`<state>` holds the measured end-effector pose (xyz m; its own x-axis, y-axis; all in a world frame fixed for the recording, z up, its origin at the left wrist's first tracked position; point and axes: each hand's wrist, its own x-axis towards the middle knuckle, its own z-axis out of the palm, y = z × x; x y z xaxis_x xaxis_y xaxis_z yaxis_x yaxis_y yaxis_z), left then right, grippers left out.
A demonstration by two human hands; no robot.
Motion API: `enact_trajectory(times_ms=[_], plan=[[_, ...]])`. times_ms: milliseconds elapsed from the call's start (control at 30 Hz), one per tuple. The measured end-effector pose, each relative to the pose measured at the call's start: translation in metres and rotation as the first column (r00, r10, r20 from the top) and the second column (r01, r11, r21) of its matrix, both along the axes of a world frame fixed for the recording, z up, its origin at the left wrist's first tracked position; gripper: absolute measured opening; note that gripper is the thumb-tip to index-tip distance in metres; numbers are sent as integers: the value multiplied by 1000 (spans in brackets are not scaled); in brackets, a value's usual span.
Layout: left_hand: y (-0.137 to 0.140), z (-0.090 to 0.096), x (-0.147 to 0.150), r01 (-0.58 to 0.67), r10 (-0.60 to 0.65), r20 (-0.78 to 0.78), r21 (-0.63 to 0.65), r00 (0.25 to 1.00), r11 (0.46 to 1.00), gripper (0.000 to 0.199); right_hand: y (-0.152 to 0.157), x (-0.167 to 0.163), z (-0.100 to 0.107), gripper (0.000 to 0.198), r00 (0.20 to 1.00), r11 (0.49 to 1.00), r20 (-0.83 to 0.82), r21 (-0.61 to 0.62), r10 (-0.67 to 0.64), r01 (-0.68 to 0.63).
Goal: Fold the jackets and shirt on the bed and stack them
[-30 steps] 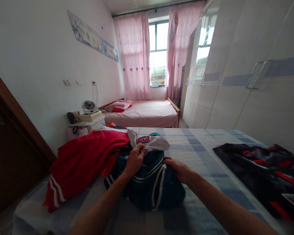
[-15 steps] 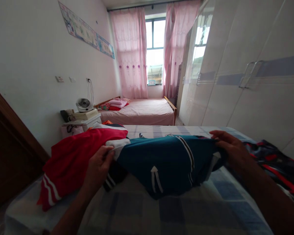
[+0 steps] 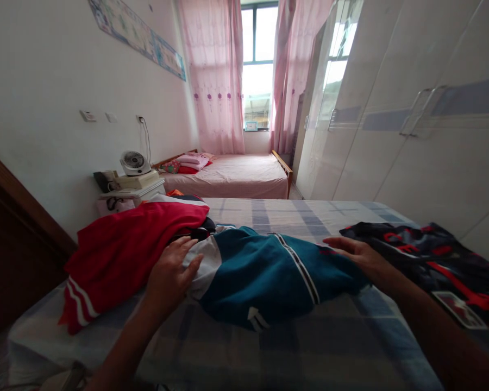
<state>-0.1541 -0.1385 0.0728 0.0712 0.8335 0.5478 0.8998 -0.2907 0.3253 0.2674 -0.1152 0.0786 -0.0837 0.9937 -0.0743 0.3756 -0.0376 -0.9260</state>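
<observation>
A teal zip-up jacket with a white sleeve part, a striped zip line and white arrow marks lies bunched on the checked bedspread. At its left end, my left hand rests against the white fabric, fingers apart. My right hand is at the jacket's right end, its fingers stretched out over the teal cloth; its thumb is hidden. Just left of the jacket lies a red garment with white stripes.
On the right of the bed is a folded black garment with red markings. Beyond stands a second bed with a pink sheet. A small fan sits on the cabinet at left, and a white wardrobe lines the right wall.
The jacket has come down flatter onto the bed, and both hands have loosened from its ends. The view has tilted slightly downward, showing more of the black garment.
</observation>
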Motion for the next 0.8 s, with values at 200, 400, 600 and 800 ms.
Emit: enact_trajectory(times_ms=[200,400,600,800], plan=[[8,-23,14,-138,76,-210,-302,975,943,58,-31,-45,14,34,848,859,134,-97,512,-503],[-5,-29,7,-127,78,-143,-377,987,918,29,-15,-52,4,42,879,952,442,144,181,-269],[-38,-19,-12,91,-69,268,-73,961,993,24,-7,-62,-20,47,761,873,594,191,261,-448],[-75,-17,-30,-165,189,343,-99,920,981,27,-27,-87,-18,24,508,874,853,155,116,-460]])
